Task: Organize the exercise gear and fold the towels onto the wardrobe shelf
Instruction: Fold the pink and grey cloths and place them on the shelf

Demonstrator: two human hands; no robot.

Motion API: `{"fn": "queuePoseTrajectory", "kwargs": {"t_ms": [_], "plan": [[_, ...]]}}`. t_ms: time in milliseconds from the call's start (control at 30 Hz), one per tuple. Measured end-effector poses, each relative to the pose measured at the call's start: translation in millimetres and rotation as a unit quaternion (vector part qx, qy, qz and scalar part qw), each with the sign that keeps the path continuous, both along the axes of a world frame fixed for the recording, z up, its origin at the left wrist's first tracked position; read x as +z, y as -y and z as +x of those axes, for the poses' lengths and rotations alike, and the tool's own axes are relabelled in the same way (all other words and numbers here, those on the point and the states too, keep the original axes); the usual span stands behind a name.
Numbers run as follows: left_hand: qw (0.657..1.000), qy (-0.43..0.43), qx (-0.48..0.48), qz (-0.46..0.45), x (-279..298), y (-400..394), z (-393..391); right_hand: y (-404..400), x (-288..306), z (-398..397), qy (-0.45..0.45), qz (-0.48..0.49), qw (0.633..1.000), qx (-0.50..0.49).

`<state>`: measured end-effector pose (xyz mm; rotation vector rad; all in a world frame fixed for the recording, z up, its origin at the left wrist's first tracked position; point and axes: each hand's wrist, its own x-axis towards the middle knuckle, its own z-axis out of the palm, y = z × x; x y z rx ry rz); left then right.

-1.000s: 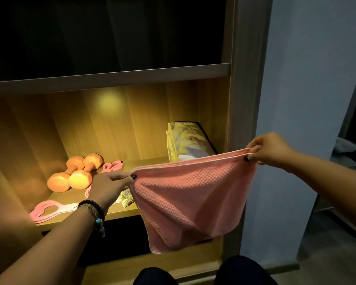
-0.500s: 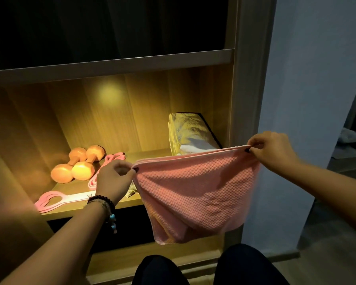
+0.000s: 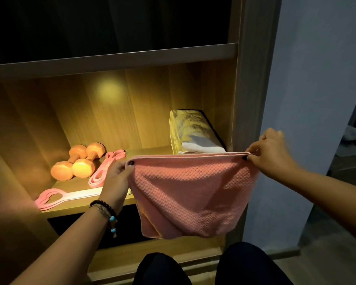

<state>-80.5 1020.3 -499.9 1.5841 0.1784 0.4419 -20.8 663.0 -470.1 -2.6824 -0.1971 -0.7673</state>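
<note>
Warm-lit wooden wardrobe shelf (image 3: 148, 150) sits beyond my left hand (image 3: 116, 177) and right hand (image 3: 270, 154), each pinching a top corner of the doubled pink waffle-weave towel (image 3: 193, 194) hanging between them; uneven tension could skew the fold.

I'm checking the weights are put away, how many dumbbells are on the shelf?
2. Both dumbbells lie side by side at the shelf's back left: one on the left, one to its right. None appear hidden.
</note>
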Motion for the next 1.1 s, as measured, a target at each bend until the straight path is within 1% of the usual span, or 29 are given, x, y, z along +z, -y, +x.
{"fn": "queuePoseTrajectory", "kwargs": {"t_ms": [33, 100, 200, 233, 300, 367, 433, 500, 567, 633, 700, 767, 800, 867, 933, 1033, 1100], "plan": [[1.0, 0.01, 0.014, 0.009, 0, 3, 1, -1, -1, -1, 0.005, -0.009, 1.0, -0.005], [0.996, 0.027, 0.063, 0.061, 0, 7, 2, -1, 0, -1, -0.04, 0.007, 0.999, 0.014], [0.971, 0.057, 0.126, 0.196, 1, 6, -3, 4, 2, 2, -0.142, 0.103, 0.983, 0.048], [0.961, 0.06, 0.132, 0.236, 0, 6, -5, 5, 1, 2, -0.154, 0.139, 0.977, 0.05], [0.952, 0.059, 0.143, 0.265, -3, 5, -6, 7, -2, 2, -0.155, 0.185, 0.969, 0.051], [0.952, 0.049, 0.151, 0.26, -6, 4, -5, 6, -5, 1, -0.141, 0.184, 0.972, 0.046], [0.963, 0.026, 0.141, 0.23, -6, 5, -3, 3, -5, 0, -0.116, 0.165, 0.979, 0.035], [0.977, 0.0, 0.12, 0.178, -4, 7, -2, -2, -2, -3, -0.111, 0.154, 0.981, 0.041], [0.99, -0.029, 0.093, 0.107, 2, 12, -2, -9, 3, -6, -0.122, 0.155, 0.978, 0.064], [0.995, -0.048, 0.064, 0.053, 11, 19, -1, -18, 12, -10, -0.135, 0.168, 0.973, 0.084], [0.998, -0.041, 0.049, 0.009, 22, 27, 1, -28, 25, -13, -0.16, 0.222, 0.956, 0.108], [0.998, -0.026, 0.044, -0.032, 33, 35, 1, -40, 38, -17, -0.198, 0.289, 0.926, 0.139], [0.998, -0.019, 0.04, -0.042, 37, 39, 0, -46, 44, -20, -0.216, 0.314, 0.911, 0.154], [0.999, -0.007, 0.02, -0.034, 44, 44, -2, -56, 54, -25, -0.246, 0.341, 0.89, 0.177], [1.0, 0.003, -0.009, -0.015, 48, 48, -7, -65, 60, -30, -0.258, 0.321, 0.891, 0.191], [0.999, 0.015, -0.035, 0.018, 53, 52, -12, -74, 66, -36, -0.266, 0.228, 0.911, 0.215], [0.999, 0.011, -0.038, 0.016, 57, 53, -14, -79, 68, -40, -0.295, 0.17, 0.908, 0.243]]}}
